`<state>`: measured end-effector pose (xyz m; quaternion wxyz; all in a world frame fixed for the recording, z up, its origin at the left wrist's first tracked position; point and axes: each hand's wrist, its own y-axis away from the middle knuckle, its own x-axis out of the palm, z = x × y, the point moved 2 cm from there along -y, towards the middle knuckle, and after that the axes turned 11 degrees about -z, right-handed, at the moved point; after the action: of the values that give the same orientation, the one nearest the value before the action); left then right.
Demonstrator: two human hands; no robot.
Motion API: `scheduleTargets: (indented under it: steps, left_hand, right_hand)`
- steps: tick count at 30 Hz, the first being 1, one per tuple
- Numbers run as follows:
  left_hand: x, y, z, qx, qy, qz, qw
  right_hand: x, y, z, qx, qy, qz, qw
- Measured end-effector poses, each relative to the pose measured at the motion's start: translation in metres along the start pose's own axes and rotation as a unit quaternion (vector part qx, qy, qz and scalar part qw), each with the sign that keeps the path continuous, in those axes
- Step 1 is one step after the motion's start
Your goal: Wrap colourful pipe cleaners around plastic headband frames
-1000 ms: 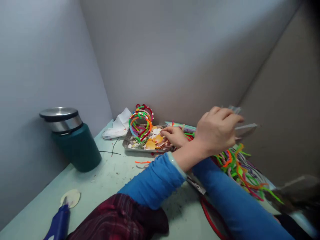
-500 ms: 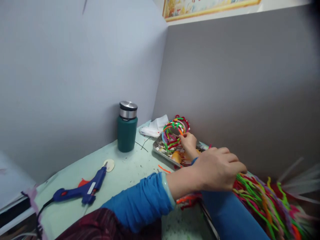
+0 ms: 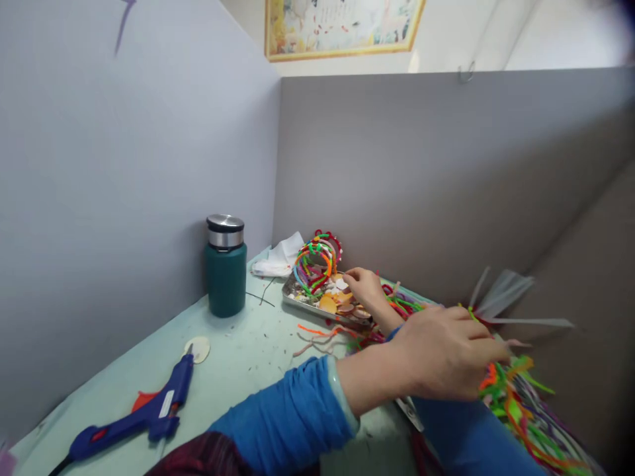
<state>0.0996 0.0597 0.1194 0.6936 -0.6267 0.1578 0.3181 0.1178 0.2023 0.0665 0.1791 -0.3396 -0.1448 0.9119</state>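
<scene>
Pale surface (image 3: 248,373), grey partitions (image 3: 407,172): one metal tray (image 3: 317,310), pipe-cleaner rings (image 3: 303,277) at its left end, apparently finished; loose pipe cleaners (image 3: 528,426) at far right, seemingly unworked. Right hand (image 3: 368,291) over the tray, fingers nearly together; left hand (image 3: 451,354) curled beside those pipe cleaners; any hold, I cannot tell.

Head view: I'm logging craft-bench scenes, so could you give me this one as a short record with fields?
Left hand: at the colourful fuzzy strands; grip unclear
Right hand: at the metal tray; grip unclear
Tray contents: include yellow-orange discs
Multicoloured loops: upright at the tray
Glue gun: on the table, nozzle at a pale disc
Bottle: green, upright, lidded
</scene>
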Motion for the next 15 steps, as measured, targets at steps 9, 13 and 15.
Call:
scheduleTargets:
  steps: [9, 13, 15]
  left_hand:
    - [-0.006, -0.005, -0.083, 0.086, -0.007, -0.022, 0.996]
    - [-0.003, 0.009, -0.103, 0.115, -0.007, 0.005, 0.993]
    - [-0.003, 0.021, -0.106, 0.095, -0.011, 0.004, 0.995]
  right_hand:
    - [-0.058, 0.07, 0.004, 0.032, -0.045, 0.023, 0.998]
    - [-0.074, 0.101, -0.006, 0.015, -0.059, 0.032, 0.998]
    - [-0.08, 0.117, -0.013, -0.002, -0.053, 0.02, 0.998]
